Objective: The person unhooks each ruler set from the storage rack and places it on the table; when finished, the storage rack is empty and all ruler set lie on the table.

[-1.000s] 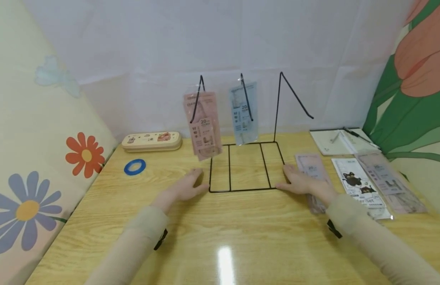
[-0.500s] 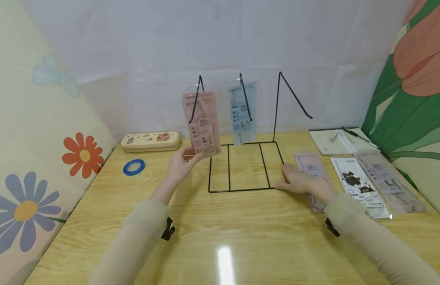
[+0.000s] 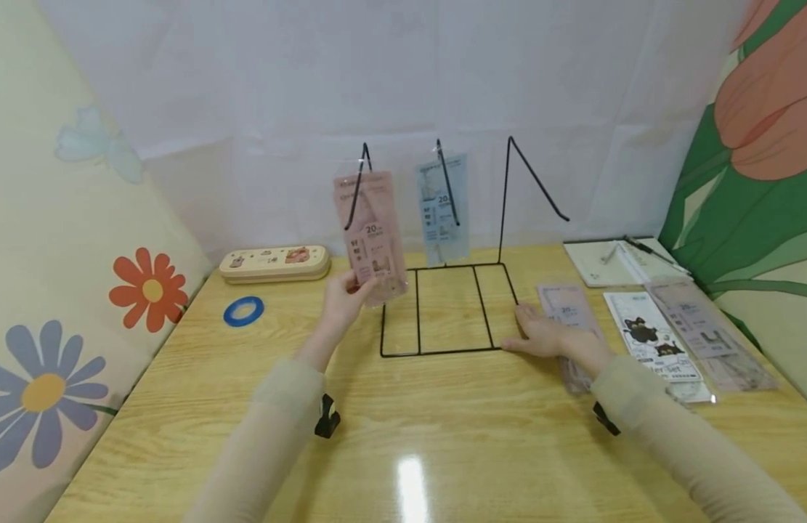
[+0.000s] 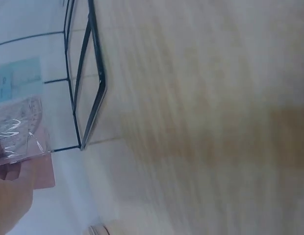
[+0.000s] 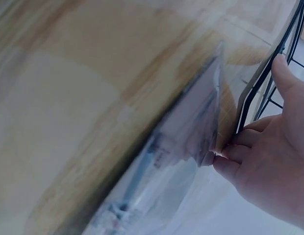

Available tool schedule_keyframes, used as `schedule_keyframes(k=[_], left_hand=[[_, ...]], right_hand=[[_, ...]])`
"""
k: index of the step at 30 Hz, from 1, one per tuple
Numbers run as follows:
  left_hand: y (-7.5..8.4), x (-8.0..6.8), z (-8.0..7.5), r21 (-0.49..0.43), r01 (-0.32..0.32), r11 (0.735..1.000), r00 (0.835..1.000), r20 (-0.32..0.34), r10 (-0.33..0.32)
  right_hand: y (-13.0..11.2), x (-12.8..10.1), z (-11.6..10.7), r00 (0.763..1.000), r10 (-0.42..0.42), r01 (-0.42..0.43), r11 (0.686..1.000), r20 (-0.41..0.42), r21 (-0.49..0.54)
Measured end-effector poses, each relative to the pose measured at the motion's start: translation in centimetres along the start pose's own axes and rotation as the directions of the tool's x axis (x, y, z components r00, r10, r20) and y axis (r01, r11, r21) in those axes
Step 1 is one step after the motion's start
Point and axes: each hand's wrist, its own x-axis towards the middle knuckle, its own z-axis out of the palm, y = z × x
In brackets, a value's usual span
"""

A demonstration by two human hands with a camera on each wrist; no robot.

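A black wire display rack (image 3: 442,353) stands on the table with three slanted hooks. Pink ruler-set packets (image 3: 378,207) hang overlapping on its left hook, and a blue packet (image 3: 440,245) hangs on the middle one. My left hand (image 3: 341,303) pinches the front pink packet low down, thumb in front and fingers behind. Clear plastic with a curved ruler shape shows on this packet (image 4: 19,125) in the left wrist view. At the rack's front right corner, my right hand (image 3: 545,335) grips the base wire between thumb and fingers. Nothing hangs on the right hook.
Right of the rack lie a pink packet (image 3: 566,301), a white cat-print packet (image 3: 645,330) and another pink packet (image 3: 687,312). An open notebook (image 3: 593,263) with a black pen (image 3: 654,250) is behind them. At left are a cream pencil case (image 3: 275,264) and a blue tape roll (image 3: 229,314).
My left hand has left the rack's front left corner, risen to the hanging pink packets and taken hold of the front one, whose lower end now sits lower. My right hand stays put.
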Motion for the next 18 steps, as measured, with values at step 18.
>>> schedule_keyframes(k=[18], left_hand=[[-0.3,-9.6,-1.4,-0.091,-0.22,0.971,0.964,0.13,0.231]], right_hand=[[0.1,0.1,0.2,1.0,0.004,-0.004,1.0,0.006,-0.005]])
